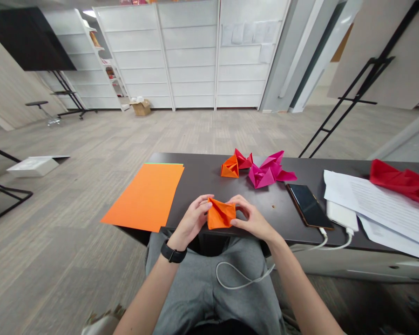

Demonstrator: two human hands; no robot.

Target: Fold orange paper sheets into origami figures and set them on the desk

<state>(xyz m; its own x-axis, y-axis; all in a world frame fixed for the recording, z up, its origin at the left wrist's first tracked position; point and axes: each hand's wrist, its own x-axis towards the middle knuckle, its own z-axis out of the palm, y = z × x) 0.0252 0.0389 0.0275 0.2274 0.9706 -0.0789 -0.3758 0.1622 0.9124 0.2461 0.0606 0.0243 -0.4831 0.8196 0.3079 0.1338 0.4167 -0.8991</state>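
One folded orange paper [221,214] is being gripped between the left hand [192,219] and the right hand [252,218], just above the near edge of a dark tabletop [202,174]; the left hand is being kept half curled, with its fingertips pinching the paper's left side, and a black wristband [172,253] is being worn on that wrist; the right hand is being kept similarly curled, its fingers [239,201] pressing on the paper's upper right.

Farther along the table, an orange origami figure [229,167] is being kept touching a red origami figure [243,159], with a magenta origami figure [270,171] just to the right; a flat orange sheet [143,195] is being left overhanging the table's left end, a green sheet [164,163] showing past its far edge; to the right, a black smartphone [310,206] is being linked by a white cable [323,242] to a white power bank [342,216], beside printed papers [391,207] and a crumpled red paper [401,181].
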